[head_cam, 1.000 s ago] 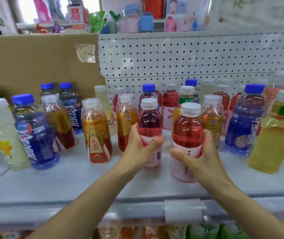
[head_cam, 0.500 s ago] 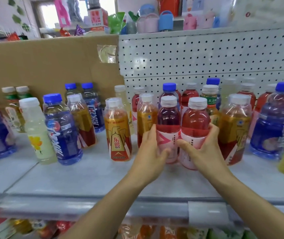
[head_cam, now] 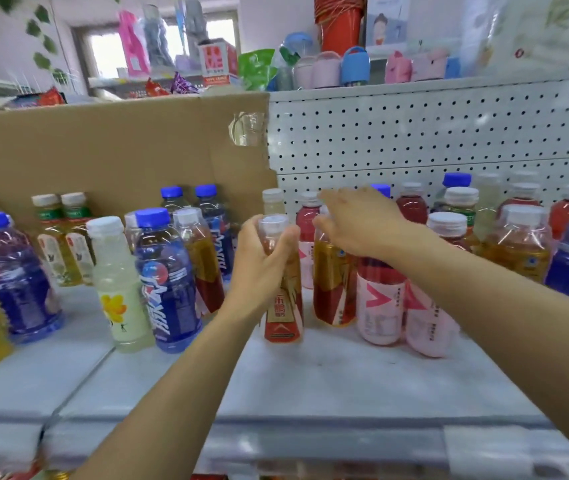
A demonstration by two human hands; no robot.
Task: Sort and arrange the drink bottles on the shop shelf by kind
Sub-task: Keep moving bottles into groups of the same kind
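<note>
- White metal shop shelf (head_cam: pixel 310 375) with pegboard back (head_cam: pixel 414 133), mixed bottles standing on it.
- Amber plastic bottle with red-gold label (head_cam: pixel 283 306) stands mid-shelf; left hand (head_cam: pixel 259 268) grips its neck, fingers curled round.
- Right hand (head_cam: pixel 359 223) blurred, fingers straight, holding nothing, over second amber bottle (head_cam: pixel 331 289).
- Pink-labelled red drink bottle (head_cam: pixel 380 303) just right of that one.

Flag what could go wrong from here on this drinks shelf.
1. The left hand grips the gold-label bottle high, near its cap. If moved fast, its base may swing into the second gold-label bottle close beside it.
2. The right hand is open, and its forearm reaches across the tops of the two pink-label bottles. A low sweep could topple them.
</note>
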